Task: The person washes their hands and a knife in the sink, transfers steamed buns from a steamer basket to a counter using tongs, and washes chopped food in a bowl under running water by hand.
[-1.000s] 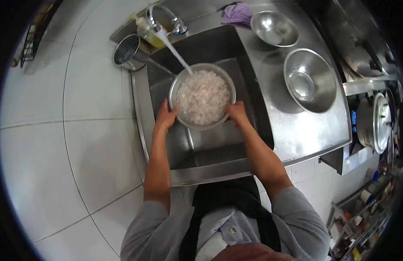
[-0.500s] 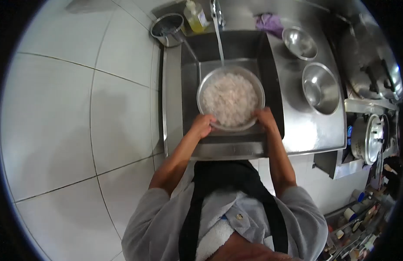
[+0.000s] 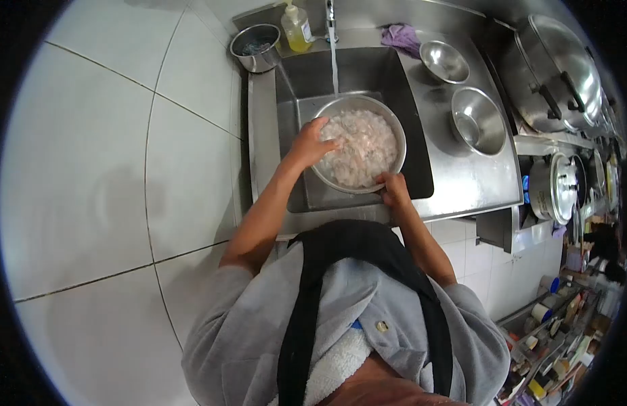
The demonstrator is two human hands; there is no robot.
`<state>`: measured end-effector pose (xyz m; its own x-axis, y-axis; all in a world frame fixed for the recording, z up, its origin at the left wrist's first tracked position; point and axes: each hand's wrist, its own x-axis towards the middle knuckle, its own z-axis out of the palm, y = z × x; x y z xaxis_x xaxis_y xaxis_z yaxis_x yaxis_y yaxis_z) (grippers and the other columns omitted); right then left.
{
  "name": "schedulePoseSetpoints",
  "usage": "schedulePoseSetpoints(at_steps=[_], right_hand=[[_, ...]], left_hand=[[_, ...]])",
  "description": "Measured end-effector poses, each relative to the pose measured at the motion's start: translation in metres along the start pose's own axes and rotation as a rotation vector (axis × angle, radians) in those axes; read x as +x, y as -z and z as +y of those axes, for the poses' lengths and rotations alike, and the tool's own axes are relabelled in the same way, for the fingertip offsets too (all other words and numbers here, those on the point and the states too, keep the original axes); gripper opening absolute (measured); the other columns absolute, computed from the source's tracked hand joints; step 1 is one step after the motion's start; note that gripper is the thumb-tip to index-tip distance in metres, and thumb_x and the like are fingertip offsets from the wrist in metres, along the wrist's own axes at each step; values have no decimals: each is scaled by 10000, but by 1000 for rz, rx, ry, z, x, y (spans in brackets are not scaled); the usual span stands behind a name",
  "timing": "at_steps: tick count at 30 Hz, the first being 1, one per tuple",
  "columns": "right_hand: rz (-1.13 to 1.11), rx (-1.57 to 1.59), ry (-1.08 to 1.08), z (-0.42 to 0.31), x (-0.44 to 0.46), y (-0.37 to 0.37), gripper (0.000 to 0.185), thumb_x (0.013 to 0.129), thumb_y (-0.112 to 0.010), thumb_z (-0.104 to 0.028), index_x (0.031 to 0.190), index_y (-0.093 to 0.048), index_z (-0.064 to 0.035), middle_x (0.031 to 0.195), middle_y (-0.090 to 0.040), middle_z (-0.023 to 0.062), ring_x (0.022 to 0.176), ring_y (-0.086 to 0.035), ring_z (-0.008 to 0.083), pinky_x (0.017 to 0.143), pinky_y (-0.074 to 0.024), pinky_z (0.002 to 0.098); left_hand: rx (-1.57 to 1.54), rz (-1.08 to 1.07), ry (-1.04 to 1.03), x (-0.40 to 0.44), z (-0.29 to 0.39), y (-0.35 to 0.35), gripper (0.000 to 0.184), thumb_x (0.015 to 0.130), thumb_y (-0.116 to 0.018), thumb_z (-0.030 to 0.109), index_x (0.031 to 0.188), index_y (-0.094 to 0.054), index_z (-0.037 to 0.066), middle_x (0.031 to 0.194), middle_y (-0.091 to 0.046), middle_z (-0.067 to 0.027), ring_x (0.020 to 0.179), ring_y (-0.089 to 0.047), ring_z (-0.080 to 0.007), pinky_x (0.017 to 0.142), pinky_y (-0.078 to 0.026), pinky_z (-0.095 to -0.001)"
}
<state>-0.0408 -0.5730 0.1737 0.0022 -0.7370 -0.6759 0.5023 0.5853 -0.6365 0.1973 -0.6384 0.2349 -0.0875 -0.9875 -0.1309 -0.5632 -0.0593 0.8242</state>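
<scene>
A round metal bowl (image 3: 399,128), full of pale pinkish-white pieces (image 3: 359,145), is held over the sink (image 3: 327,196). The pieces look like raw shrimp or meat, though I cannot tell which. My right hand (image 3: 393,188) grips the bowl's lower right rim, its thumb on top. At the left rim, my left hand (image 3: 308,145) reaches over onto the pieces, with thumb and fingers apart. Water runs from the tap (image 3: 330,20) in a stream (image 3: 334,68) that falls behind or at the far rim of the bowl.
On the right counter (image 3: 456,179) stand two metal bowls (image 3: 445,62) and a purple cloth (image 3: 401,39). A soap bottle (image 3: 296,28) and a metal pot (image 3: 256,59) are at the back left corner. Large pots (image 3: 554,74) stand at the far right.
My left hand has left the bowl's lower left rim and moved up to its left side, over the pieces. The right hand keeps its hold at the rim. The whole view has shifted slightly.
</scene>
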Motion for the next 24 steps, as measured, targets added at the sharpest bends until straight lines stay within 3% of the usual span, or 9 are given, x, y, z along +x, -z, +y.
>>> schedulePoseSetpoints(at_steps=[2,5,8,11,12,16,19,22,24], right_hand=[[-14,71,48,6,3,2,134,654,-529,67,782,-547,101,732,-554,134,620,-562,257,589,-493,396],[-33,-32,81,21,28,16,227,649,-524,78,865,-542,143,755,-565,156,647,-584,269,555,-495,391],[-39,-37,100,14,18,11,301,651,-523,83,939,-521,171,780,-571,181,664,-596,284,561,-510,390],[-30,-6,76,0,-1,1,291,652,-515,87,931,-516,169,765,-561,179,649,-589,287,604,-525,403],[-26,-13,52,4,11,5,318,663,-503,77,967,-491,168,780,-558,184,645,-590,293,583,-528,417],[-36,-14,-9,22,36,18,380,685,-481,49,1047,-442,159,826,-552,200,639,-594,313,544,-539,454],[-55,-61,35,14,24,12,387,683,-491,39,1051,-444,151,843,-555,207,649,-598,322,540,-537,467],[-51,-78,93,14,21,14,391,677,-500,38,1048,-452,149,836,-561,202,658,-603,321,533,-534,463],[-48,-78,100,17,29,16,396,676,-504,37,1054,-456,144,827,-567,196,662,-607,318,531,-533,453]], left_hand=[[-20,-160,132,30,-24,-26,929,603,-788,281,1349,-302,19,1328,-400,-203,1145,-478,-300,932,-405,-333],[-260,-49,304,36,2,-59,862,623,-765,294,1330,-348,30,1289,-453,-189,1051,-545,-308,868,-447,-330],[-13,-184,176,53,-1,-78,713,658,-739,293,1262,-458,39,1175,-557,-160,932,-603,-262,764,-487,-320],[112,-587,-43,51,11,-56,613,690,-730,268,1224,-517,53,1170,-565,-134,1043,-553,-237,833,-461,-329],[-208,-671,43,53,6,-43,519,731,-698,262,1189,-554,66,1131,-593,-106,1004,-570,-197,813,-464,-300],[-78,-180,203,72,8,-44,488,753,-691,280,1170,-562,63,1108,-601,-102,980,-578,-187,815,-460,-293],[-78,-350,37,96,1,-93,517,742,-685,335,1174,-561,79,1141,-585,-112,1010,-574,-243,827,-463,-317],[470,-472,-187,85,18,-130,539,720,-676,397,1180,-566,139,1242,-512,-120,1121,-497,-267,911,-411,-415],[676,-567,-263,51,44,-121,553,705,-670,423,1191,-560,184,1318,-432,-122,1217,-390,-278,969,-319,-500]])
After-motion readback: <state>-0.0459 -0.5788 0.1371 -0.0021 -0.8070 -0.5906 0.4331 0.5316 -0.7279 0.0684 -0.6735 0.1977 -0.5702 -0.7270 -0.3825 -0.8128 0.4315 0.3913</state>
